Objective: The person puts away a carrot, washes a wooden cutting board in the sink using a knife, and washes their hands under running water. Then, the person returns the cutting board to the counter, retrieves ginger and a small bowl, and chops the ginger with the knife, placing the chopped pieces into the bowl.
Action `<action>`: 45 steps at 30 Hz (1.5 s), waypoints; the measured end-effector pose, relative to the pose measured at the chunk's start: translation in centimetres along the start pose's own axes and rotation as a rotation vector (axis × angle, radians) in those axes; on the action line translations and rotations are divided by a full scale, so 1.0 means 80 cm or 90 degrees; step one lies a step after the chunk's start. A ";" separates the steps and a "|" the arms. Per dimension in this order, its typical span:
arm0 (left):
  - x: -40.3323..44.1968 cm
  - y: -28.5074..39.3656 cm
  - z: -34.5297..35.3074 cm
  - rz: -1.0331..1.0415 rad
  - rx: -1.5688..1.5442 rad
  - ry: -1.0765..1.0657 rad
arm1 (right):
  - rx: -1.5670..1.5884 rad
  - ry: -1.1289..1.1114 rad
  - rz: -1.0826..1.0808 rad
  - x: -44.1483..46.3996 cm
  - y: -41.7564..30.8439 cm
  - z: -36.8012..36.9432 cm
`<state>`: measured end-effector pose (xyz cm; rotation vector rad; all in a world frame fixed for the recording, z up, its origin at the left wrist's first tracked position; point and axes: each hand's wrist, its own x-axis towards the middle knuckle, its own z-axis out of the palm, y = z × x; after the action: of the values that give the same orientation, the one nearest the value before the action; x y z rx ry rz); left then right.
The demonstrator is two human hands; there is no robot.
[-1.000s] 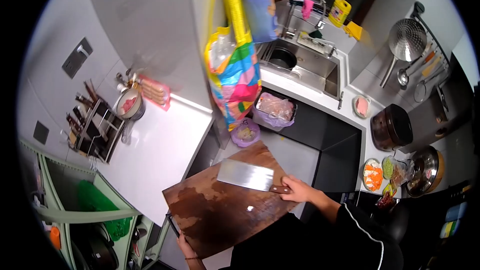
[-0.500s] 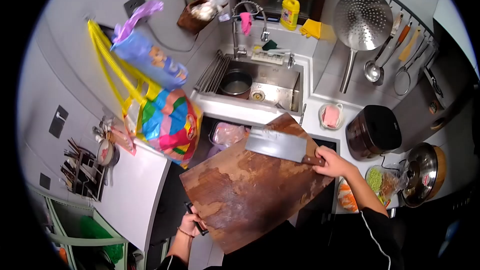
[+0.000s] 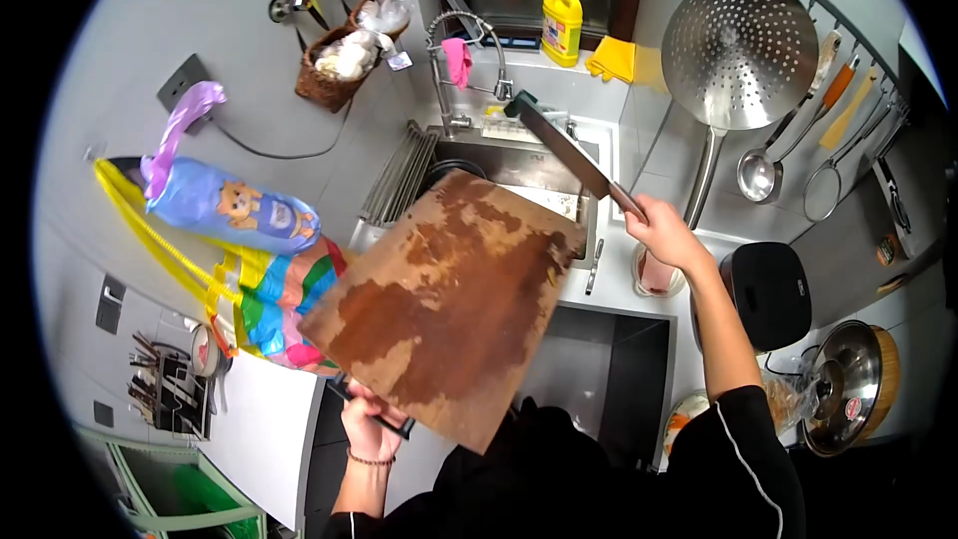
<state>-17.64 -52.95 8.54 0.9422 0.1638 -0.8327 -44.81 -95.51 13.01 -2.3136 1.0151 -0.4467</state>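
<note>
Board (image 3: 449,319) held at black handle (image 3: 401,429) in closed L hand (image 3: 367,419), lower ctr; cleaver (image 3: 574,153) gripped by R hand (image 3: 667,232), ctr-right. Narrow gap seen btwn blade & board's upper-right corner.

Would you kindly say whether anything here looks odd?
The cutting board, held tilted by the left hand, looks blotchy: dark patches break up its paler surface, perhaps from damp or wear. No spill is visible.

pan (image 3: 454,167) in sink (image 3: 591,162) partly hidden by cutting board (image 3: 439,314), food plate (image 3: 687,408) partly covered by right sleeve (image 3: 748,464), green shelf (image 3: 195,519) cut off by lower edge, yellow bottle (image 3: 562,28)'s label too small to be read
</note>
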 end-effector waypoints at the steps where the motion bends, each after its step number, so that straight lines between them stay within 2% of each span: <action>1: 0.025 0.002 0.004 -0.003 -0.001 -0.040 | 0.033 0.016 0.017 0.000 -0.003 -0.002; 2: 0.053 0.005 0.010 -0.006 0.000 -0.083 | 0.066 0.036 0.033 0.003 -0.001 -0.001; 3: 0.071 0.006 0.035 0.052 0.040 -0.075 | 0.083 0.041 0.039 0.004 0.011 0.003; 4: 0.078 0.011 0.073 0.033 0.071 -0.070 | 0.098 0.049 0.085 0.006 0.012 0.007; 6: 0.121 0.012 0.106 0.016 0.061 0.007 | 0.123 0.048 0.182 0.004 0.006 0.017; 8: 0.161 0.008 0.139 0.025 0.053 0.002 | 0.075 0.037 0.213 0.019 0.005 0.026; 10: 0.176 0.006 0.186 -0.030 0.074 0.043 | 0.040 0.059 0.193 0.035 0.005 0.032; 11: 0.194 -0.001 0.189 -0.054 0.075 0.035 | 0.133 0.092 0.162 0.046 0.011 0.040; 14: 0.226 -0.022 0.208 -0.092 0.047 0.018 | 0.346 -0.007 0.238 0.085 0.051 0.058; 15: 0.231 -0.029 0.238 -0.083 0.067 0.035 | 0.514 -0.041 0.233 0.097 0.071 0.072; 18: 0.259 -0.054 0.266 -0.070 0.100 0.055 | 0.543 -0.084 0.253 0.129 0.075 0.075; 21: 0.283 -0.077 0.282 -0.055 0.136 0.026 | 0.320 -0.050 0.111 0.177 0.100 0.099; 24: 0.300 -0.099 0.294 -0.112 0.067 0.058 | 0.247 -0.020 0.066 0.240 0.092 0.122; 25: 0.301 -0.103 0.303 -0.112 0.097 0.059 | 0.247 -0.067 0.095 0.266 0.083 0.127; 27: 0.311 -0.116 0.308 -0.116 0.099 0.061 | 0.222 -0.090 -0.003 0.326 0.072 0.152; 29: 0.323 -0.128 0.314 -0.111 0.103 0.060 | 0.303 -0.131 -0.007 0.381 0.056 0.191; 30: 0.329 -0.136 0.314 -0.113 0.117 0.054 | 0.287 -0.091 -0.096 0.412 0.070 0.238; 32: 0.337 -0.149 0.316 -0.090 0.122 0.047 | 0.443 -0.245 0.192 0.438 0.005 0.235; 34: 0.346 -0.158 0.313 -0.098 0.115 0.046 | 0.472 -0.228 0.206 0.461 -0.019 0.259; 38: 0.370 -0.187 0.290 -0.104 0.127 0.058 | 0.611 -0.165 0.291 0.495 -0.011 0.312; 40: 0.376 -0.191 0.288 -0.104 0.142 0.072 | 0.635 -0.169 0.292 0.493 -0.012 0.308; 41: 0.379 -0.194 0.288 -0.100 0.128 0.071 | 0.677 -0.161 0.364 0.487 -0.013 0.308; 44: 0.381 -0.196 0.291 -0.090 0.113 0.073 | 0.716 -0.107 0.445 0.489 -0.032 0.313; 45: 0.384 -0.202 0.286 -0.086 0.123 0.074 | 0.727 -0.102 0.421 0.491 -0.030 0.311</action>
<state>-12.79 -92.72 -2.55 1.1726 0.2529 -0.9295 -5.15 -114.60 -2.13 -0.9273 0.9892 -0.3939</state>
